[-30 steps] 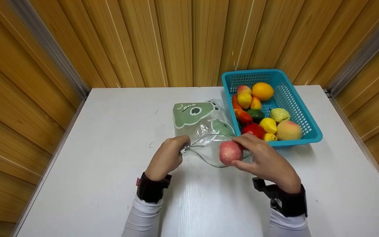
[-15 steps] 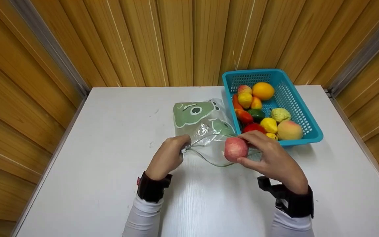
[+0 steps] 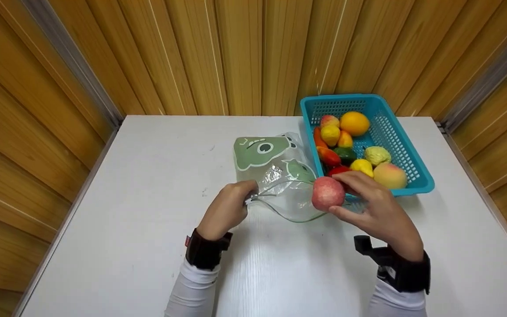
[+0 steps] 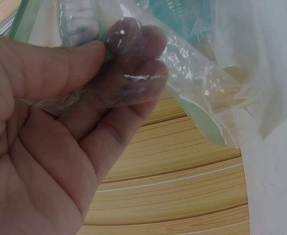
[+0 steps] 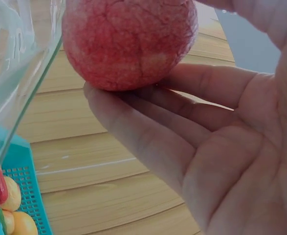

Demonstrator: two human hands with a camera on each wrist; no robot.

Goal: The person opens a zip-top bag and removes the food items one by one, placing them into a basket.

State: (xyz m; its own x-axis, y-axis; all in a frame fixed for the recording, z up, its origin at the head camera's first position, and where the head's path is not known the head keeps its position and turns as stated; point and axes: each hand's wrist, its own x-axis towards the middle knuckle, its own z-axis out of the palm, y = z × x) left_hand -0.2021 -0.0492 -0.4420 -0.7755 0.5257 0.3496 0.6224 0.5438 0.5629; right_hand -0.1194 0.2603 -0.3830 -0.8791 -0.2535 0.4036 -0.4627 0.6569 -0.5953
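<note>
My left hand (image 3: 226, 209) pinches the near-left edge of a clear plastic zip bag (image 3: 275, 174) printed with green cartoon figures. In the left wrist view, the thumb lies on one side of the film (image 4: 192, 58), with fingers showing through it. The bag lies on the table, its green-rimmed mouth gaping toward me. At the right end of that mouth, my right hand (image 3: 379, 211) holds a round pinkish-red apple (image 3: 327, 193) between thumb and fingertips. The right wrist view shows the apple (image 5: 128, 41) beside the bag's edge, fingertips beneath it.
Just right of the bag stands a blue-green plastic basket (image 3: 405, 141) with several fruits and vegetables, among them an orange (image 3: 354, 123) and a large peach (image 3: 390, 176). The white table (image 3: 161, 176) ends at wood-patterned walls (image 3: 236, 57) behind and on both sides.
My right hand has carried the apple rightward and slightly away from me, from over the middle of the bag's mouth to its right end. The left hand keeps its hold on the bag.
</note>
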